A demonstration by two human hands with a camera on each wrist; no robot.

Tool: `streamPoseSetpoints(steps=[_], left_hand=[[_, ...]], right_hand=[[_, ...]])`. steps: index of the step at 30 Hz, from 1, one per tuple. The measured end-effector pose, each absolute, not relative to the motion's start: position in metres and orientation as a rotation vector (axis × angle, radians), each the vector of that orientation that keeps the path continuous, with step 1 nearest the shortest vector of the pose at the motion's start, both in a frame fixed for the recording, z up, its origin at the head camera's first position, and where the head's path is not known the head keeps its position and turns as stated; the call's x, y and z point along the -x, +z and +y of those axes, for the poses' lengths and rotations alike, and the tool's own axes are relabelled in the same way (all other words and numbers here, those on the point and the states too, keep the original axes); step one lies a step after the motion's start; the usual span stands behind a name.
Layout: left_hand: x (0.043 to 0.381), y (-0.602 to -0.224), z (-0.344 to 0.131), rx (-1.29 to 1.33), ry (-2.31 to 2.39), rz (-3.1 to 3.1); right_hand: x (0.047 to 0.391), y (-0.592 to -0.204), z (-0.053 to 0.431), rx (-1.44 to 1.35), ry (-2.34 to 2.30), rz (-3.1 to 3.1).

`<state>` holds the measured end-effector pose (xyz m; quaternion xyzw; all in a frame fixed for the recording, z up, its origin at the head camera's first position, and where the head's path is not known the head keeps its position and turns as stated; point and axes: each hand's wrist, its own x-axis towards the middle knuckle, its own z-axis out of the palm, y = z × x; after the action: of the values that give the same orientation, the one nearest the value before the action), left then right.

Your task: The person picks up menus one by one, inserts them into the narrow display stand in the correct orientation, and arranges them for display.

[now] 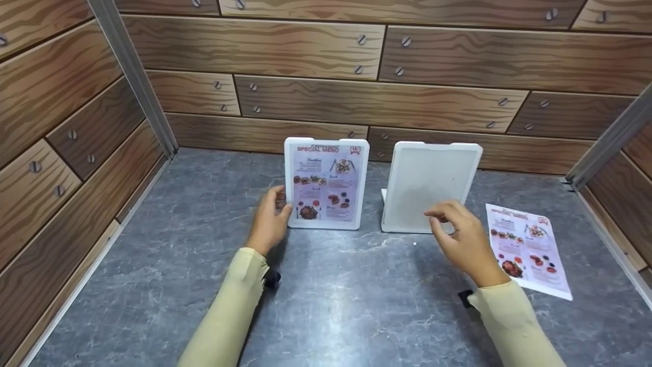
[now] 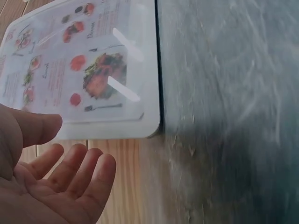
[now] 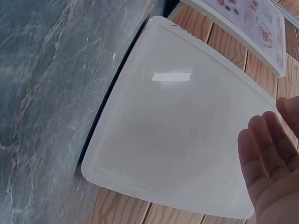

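A white menu stand (image 1: 363,188) stands upright on the table, a printed "Special Menu" sheet (image 1: 326,191) behind its clear front. My left hand (image 1: 269,219) is at its left edge, with loosely bent fingers and nothing in its grasp. In the left wrist view the thumb (image 2: 44,128) overlaps the frame's edge, the other fingers just outside it. To the right stands a second white stand (image 1: 428,178) with a blank panel. My right hand (image 1: 461,239) hovers before its lower right part, fingers loosely bent and holding nothing. A loose menu sheet (image 1: 532,255) lies beside that hand.
The grey marbled table (image 1: 168,285) is bounded by a wood-patterned back wall (image 1: 316,97) and side walls. Metal corner posts (image 1: 135,76) rise at the back. A narrow gap separates the two stands.
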<state>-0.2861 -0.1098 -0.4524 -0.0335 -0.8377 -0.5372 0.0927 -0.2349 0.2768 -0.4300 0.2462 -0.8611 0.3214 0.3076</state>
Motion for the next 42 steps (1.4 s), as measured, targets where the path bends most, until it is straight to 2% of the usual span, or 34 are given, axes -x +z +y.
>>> streamPoseSetpoints(steps=[16,42], left_hand=[[0.301,-0.457,-0.109,0.088,-1.615,-2.419],[0.304,-0.453,-0.154,-0.059,-1.546,-2.406]], right_hand=[[0.236,-0.434,0.28,-0.656,0.814,-2.323],[0.237,-0.437,0.282,-0.58,0.846,-2.462]])
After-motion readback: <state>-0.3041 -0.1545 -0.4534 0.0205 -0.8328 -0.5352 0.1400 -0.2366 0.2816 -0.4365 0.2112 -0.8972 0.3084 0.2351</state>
